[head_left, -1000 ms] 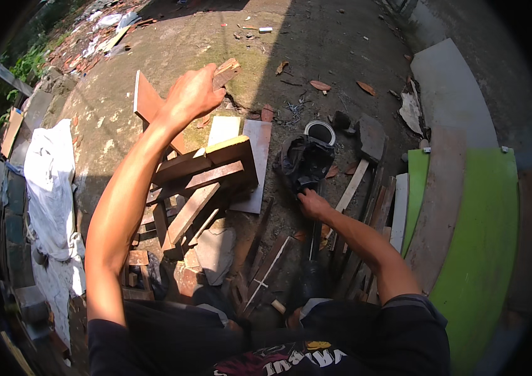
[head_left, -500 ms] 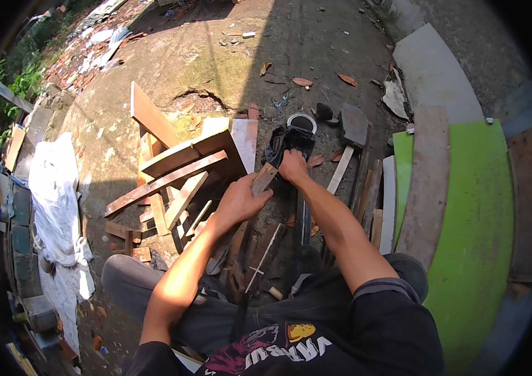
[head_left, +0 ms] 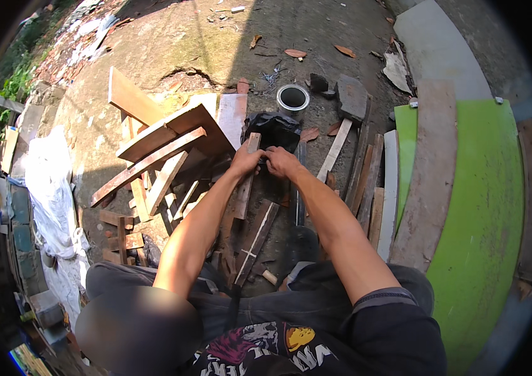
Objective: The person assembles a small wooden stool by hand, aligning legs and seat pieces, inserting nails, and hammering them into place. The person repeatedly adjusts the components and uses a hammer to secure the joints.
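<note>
The head view looks down on a person seated on bare, cracked ground among scrap timber. The left hand point(head_left: 245, 161) is closed around a narrow strip of pale brown wood point(head_left: 246, 177) that runs from near the knees away toward the far side, its far end just past the fingers. The right hand point(head_left: 280, 161) sits just to the right of the left one, the two almost touching, its fingers curled at the near edge of a crumpled black plastic bag point(head_left: 273, 129); whether it grips the bag or the strip cannot be told.

Just beyond the bag stands a small round white-rimmed tin point(head_left: 293, 98), open at the top and dark inside. To the right of the tin lies a flat grey stone block point(head_left: 352, 98). To the left of the hands is a loose heap of brown planks and offcuts point(head_left: 162, 147), crossing one another at angles. Nearer the person, between the forearms, lies a dark narrow board with a pale line along it point(head_left: 255, 235). On the right, several long slats point(head_left: 366, 182) lie side by side, and beyond them a large bright green curved panel point(head_left: 485, 207) with a weathered plank point(head_left: 426, 182) lying on it. At the far left edge a white sack point(head_left: 50, 188) is spread over the ground.
</note>
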Motion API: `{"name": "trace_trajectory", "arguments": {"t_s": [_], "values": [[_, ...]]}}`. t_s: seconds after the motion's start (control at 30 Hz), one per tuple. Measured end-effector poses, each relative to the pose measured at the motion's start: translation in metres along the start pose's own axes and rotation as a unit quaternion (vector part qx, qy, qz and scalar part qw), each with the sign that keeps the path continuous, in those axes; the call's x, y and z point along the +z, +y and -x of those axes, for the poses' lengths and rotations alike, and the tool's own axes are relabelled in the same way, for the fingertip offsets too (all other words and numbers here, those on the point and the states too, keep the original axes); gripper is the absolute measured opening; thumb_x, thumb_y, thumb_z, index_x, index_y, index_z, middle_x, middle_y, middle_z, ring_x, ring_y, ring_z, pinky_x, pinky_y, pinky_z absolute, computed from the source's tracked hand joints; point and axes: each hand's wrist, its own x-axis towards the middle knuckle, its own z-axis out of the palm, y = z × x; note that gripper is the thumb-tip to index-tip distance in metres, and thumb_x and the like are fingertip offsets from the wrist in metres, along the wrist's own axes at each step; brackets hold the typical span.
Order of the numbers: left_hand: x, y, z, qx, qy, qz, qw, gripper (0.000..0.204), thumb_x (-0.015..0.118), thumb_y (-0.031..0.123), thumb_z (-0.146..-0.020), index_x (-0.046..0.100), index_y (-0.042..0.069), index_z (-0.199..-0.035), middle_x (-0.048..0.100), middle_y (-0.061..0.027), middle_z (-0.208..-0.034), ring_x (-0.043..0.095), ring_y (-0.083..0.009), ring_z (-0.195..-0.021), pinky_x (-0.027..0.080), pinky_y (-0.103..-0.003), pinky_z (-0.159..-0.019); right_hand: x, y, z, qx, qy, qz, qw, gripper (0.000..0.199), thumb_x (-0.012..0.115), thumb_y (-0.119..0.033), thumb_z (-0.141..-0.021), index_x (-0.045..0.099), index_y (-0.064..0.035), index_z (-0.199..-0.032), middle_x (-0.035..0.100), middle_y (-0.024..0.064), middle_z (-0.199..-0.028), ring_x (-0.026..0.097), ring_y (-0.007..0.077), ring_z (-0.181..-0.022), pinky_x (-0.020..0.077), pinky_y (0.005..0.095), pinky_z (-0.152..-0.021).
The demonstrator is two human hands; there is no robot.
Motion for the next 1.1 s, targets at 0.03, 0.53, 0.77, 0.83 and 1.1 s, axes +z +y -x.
{"name": "trace_trajectory", "arguments": {"t_s": [0.03, 0.53, 0.77, 0.83, 1.1], "values": [[0.0, 0.001, -0.005, -0.018, 0.024, -0.014, 0.999, 0.066, 0.067, 0.018, -0.082, 0.04, 0.002, -0.14, 0.063, -0.0151, -0.093, 0.057, -0.0193, -0.051, 0.049, -0.035, -0.045, -0.002, 0.004, 0.001, 0.021, 0.029, -0.005, 0.999, 0.039, 0.057, -0.019, -0.087, 0.054, -0.0058, -0.124, 0.056, 0.0152, -0.125, 0.056, 0.0367, -0.114, 0.0497, 0.0469, -0.096], [-0.015, -0.036, -0.016, 0.001, 0.117, -0.269, 0.956, 0.088, 0.068, 0.037, -0.077, 0.03, 0.005, -0.15, 0.053, -0.0288, -0.136, 0.053, -0.0403, -0.126, 0.042, -0.043, -0.105, -0.035, 0.025, -0.016, 0.026, -0.144, 0.101, 0.984, 0.033, 0.058, -0.018, -0.079, 0.072, -0.0104, -0.108, 0.066, 0.0169, -0.114, 0.062, 0.0361, -0.11, 0.0491, 0.047, -0.096], [-0.013, -0.038, -0.004, 0.038, 0.128, -0.242, 0.961, 0.074, 0.067, 0.035, -0.079, 0.043, 0.007, -0.143, 0.058, -0.0239, -0.131, 0.056, -0.0395, -0.122, 0.044, -0.044, -0.102, -0.026, 0.02, -0.025, 0.062, -0.036, -0.004, 0.997, 0.038, 0.054, -0.014, -0.08, 0.066, -0.0038, -0.115, 0.066, 0.023, -0.114, 0.061, 0.0398, -0.108, 0.0494, 0.0475, -0.096], [-0.013, -0.035, 0.0, 0.033, 0.119, -0.241, 0.963, 0.073, 0.067, 0.034, -0.079, 0.044, 0.008, -0.142, 0.058, -0.0243, -0.131, 0.056, -0.0395, -0.122, 0.044, -0.044, -0.102, -0.025, 0.022, -0.032, 0.082, -0.041, -0.015, 0.996, 0.039, 0.052, -0.011, -0.081, 0.065, -0.003, -0.117, 0.066, 0.0234, -0.115, 0.061, 0.0401, -0.109, 0.0494, 0.048, -0.096], [-0.027, -0.038, -0.004, 0.049, 0.086, -0.219, 0.971, 0.072, 0.067, 0.033, -0.078, 0.045, 0.007, -0.142, 0.058, -0.0237, -0.132, 0.055, -0.0377, -0.123, 0.044, -0.043, -0.103, -0.011, 0.015, -0.062, 0.095, -0.094, -0.004, 0.991, 0.032, 0.053, -0.018, -0.088, 0.065, -0.0052, -0.115, 0.066, 0.0227, -0.115, 0.062, 0.0402, -0.11, 0.0503, 0.0475, -0.095]]}}
